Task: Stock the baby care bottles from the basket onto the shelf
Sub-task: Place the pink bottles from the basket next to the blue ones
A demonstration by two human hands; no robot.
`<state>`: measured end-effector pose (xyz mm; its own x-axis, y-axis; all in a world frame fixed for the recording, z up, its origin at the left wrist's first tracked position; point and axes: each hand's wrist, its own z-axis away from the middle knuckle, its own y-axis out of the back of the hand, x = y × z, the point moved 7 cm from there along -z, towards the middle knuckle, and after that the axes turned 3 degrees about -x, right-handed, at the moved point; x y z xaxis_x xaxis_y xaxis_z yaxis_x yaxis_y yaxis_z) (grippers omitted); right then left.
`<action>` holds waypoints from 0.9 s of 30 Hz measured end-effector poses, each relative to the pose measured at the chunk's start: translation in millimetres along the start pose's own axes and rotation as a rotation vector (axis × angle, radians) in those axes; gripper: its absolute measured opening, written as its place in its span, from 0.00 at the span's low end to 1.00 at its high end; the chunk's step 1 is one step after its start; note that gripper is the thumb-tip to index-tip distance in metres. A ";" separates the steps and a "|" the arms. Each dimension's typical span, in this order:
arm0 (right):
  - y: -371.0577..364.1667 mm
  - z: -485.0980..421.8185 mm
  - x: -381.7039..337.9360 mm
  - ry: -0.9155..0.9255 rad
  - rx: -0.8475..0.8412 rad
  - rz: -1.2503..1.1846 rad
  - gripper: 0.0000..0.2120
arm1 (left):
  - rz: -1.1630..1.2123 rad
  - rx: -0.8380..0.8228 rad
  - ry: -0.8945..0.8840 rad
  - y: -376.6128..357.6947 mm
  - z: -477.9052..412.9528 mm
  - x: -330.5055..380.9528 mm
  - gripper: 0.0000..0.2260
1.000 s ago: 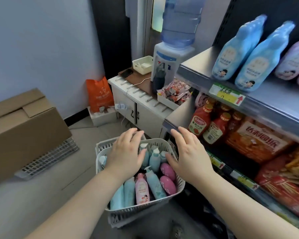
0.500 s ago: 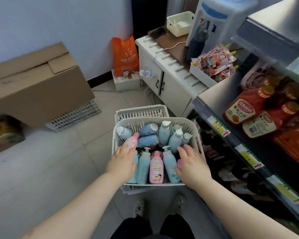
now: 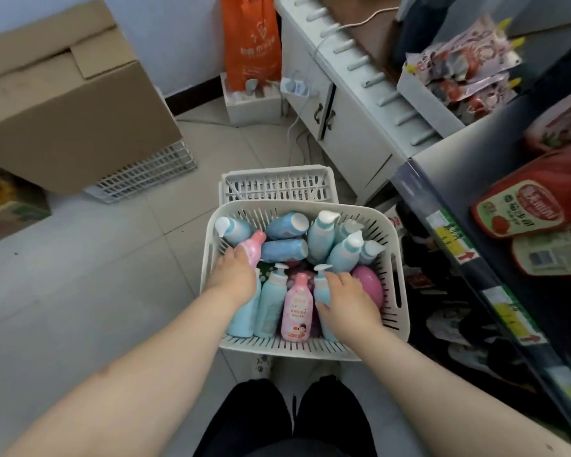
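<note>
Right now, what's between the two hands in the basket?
Head view: between the left hand, gripping a pink bottle, and the right hand sit a teal pump bottle and a pink picture-label bottle, side by side in the white basket.

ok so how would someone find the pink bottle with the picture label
Find the white basket beside the shelf. In its near row lies the labelled pink bottle. Its neighbours on both sides are pale blue pump bottles, and the other pink bottle is gripped by the left hand.

hands (image 3: 236, 275) gripping bottles (image 3: 297, 308), white basket (image 3: 294, 206) — shelf (image 3: 459, 166) beside
</note>
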<state>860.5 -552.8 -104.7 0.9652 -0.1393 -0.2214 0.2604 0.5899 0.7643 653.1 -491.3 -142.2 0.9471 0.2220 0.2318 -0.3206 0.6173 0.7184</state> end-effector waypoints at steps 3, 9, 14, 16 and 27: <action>-14.5 -13.8 -2.7 -0.024 -0.076 -0.079 0.25 | 0.064 -0.026 0.109 -5.3 -16.5 -7.7 0.27; -35.7 -40.4 -6.9 -0.126 -0.124 -0.196 0.18 | 0.016 -0.031 0.114 -27.0 -48.4 -26.5 0.31; -54.2 -49.7 -18.2 -0.200 -0.234 -0.188 0.17 | 0.149 0.046 0.145 -4.5 -20.3 -17.1 0.23; -67.8 -51.5 -22.7 -0.233 -0.268 -0.243 0.18 | 0.188 0.051 0.129 -2.0 -12.2 -16.0 0.21; -82.8 -49.4 -21.4 -0.406 -0.227 -0.425 0.36 | 0.321 0.082 0.011 12.4 16.4 -18.1 0.20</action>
<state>817.0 -559.4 -193.2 0.7226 -0.6629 -0.1960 0.6546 0.5650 0.5023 632.3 -500.1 -126.8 0.7973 0.4043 0.4481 -0.6001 0.4517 0.6602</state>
